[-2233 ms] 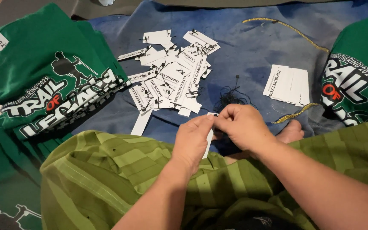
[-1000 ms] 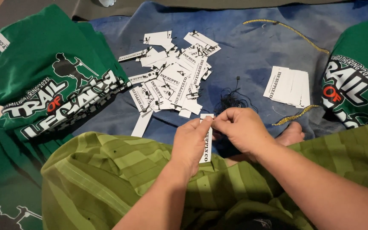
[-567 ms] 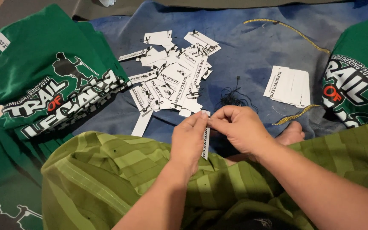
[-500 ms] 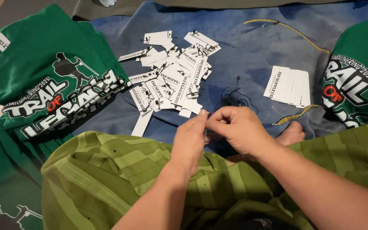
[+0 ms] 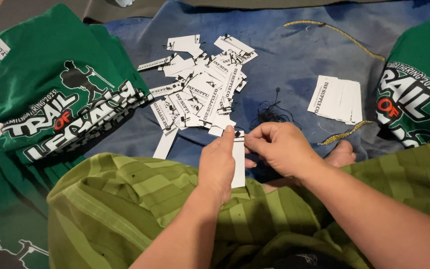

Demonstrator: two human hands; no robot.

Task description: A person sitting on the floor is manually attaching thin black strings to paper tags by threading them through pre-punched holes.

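Clearly, the left hand [image 5: 218, 164] pinches a stiff white paper tag [image 5: 238, 162] upright by its edge, just below the loose pile of printed tags [image 5: 200, 94], so its punched top faces the right hand [image 5: 279, 148]. That hand closes its fingertips at the tag's hole, perhaps on a thin black thread; a tangle of such thread [image 5: 270, 113] lies right of the pile, on the soft blue cloth [image 5: 294, 60].

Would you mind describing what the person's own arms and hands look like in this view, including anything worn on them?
Both forearms come in from the bottom edge and are bare: no sleeve shows within the frame. The left hand and the right hand wear no gloves, and no rings, watch or bracelet can be seen. The fingernails look short and unpainted. Below the arms lies green striped cloth over the lap.
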